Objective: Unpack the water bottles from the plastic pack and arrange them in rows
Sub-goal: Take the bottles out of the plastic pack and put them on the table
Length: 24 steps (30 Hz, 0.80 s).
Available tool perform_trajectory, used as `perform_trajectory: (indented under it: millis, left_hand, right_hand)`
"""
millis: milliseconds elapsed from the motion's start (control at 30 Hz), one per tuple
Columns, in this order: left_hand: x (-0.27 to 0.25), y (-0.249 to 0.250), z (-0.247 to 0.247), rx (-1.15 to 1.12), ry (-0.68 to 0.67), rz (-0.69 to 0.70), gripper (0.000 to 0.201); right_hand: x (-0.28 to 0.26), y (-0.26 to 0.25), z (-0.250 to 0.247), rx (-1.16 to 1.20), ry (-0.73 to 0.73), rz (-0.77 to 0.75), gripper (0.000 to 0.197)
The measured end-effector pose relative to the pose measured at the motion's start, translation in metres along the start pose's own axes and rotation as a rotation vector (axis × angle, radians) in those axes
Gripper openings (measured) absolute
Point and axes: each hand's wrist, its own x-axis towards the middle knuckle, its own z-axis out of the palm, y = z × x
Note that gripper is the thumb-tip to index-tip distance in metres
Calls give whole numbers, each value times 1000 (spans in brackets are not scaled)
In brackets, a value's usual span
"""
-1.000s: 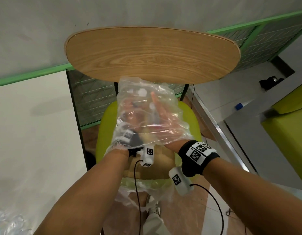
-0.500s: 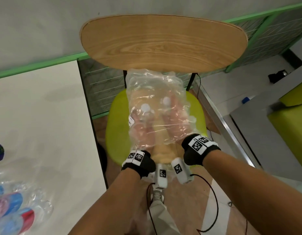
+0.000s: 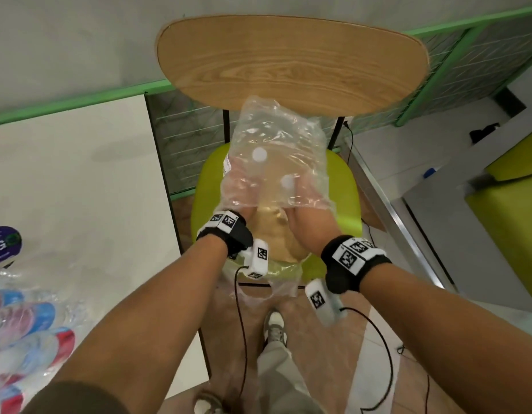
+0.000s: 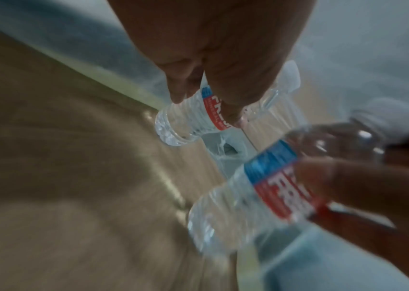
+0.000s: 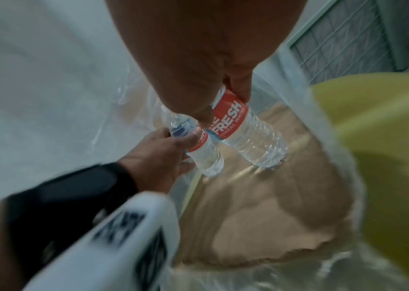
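A clear plastic pack lies on the green chair seat, with a brown cardboard sheet under it. Both my hands are inside the wrap. My left hand grips one small water bottle with a red and blue label. My right hand grips a second bottle round its red label. The two bottles stand side by side, bases near the cardboard. Their white caps show through the plastic in the head view.
The chair's wooden backrest stands just behind the pack. A white table lies to the left, with more bottles in wrap and a purple-labelled object at its near left. My leg and shoes are below the chair.
Both hands have drawn back toward me out of the deep part of the wrap. The two white caps now sit nearer, and the right wrist is clear of the plastic.
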Motion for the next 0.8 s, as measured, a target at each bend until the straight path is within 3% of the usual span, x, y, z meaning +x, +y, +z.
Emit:
perform_trajectory:
  millis: [33, 100, 167, 267, 367, 467, 567, 633, 700, 800]
  left_hand:
    - [-4, -6, 4, -11, -26, -18, 52]
    - [-14, -19, 18, -26, -23, 15, 46]
    - [-34, -26, 33, -25, -36, 91, 40]
    - [-56, -38, 50, 65, 131, 419, 35]
    - [-75, -61, 62, -33, 209, 570, 35]
    - [-100, -81, 60, -132, 173, 594, 50]
    - [-109, -92, 48, -198, 208, 647, 52]
    - [-112, -95, 36, -201, 250, 647, 53]
    - [-114, -100, 24, -197, 244, 651, 54]
    - [-125, -119, 8, -190, 199, 656, 51]
  right_hand:
    - [4, 1, -1, -59, -75, 42, 40]
    - [8, 4, 2, -96, -167, 96, 22]
    - [6, 4, 8, -69, -71, 6, 29]
    - [-10, -1, -2, -123, -239, -29, 19]
    - [-15, 5, 11, -56, -189, 30, 33]
    - [-21, 1, 13, 29, -118, 83, 34]
    - [-31, -8, 20, 297, -11, 156, 28]
    - [-42, -17, 25, 585, 138, 277, 19]
    - [-57, -26, 29, 754, 234, 288, 33]
    - [-81, -42, 24, 796, 242, 217, 55]
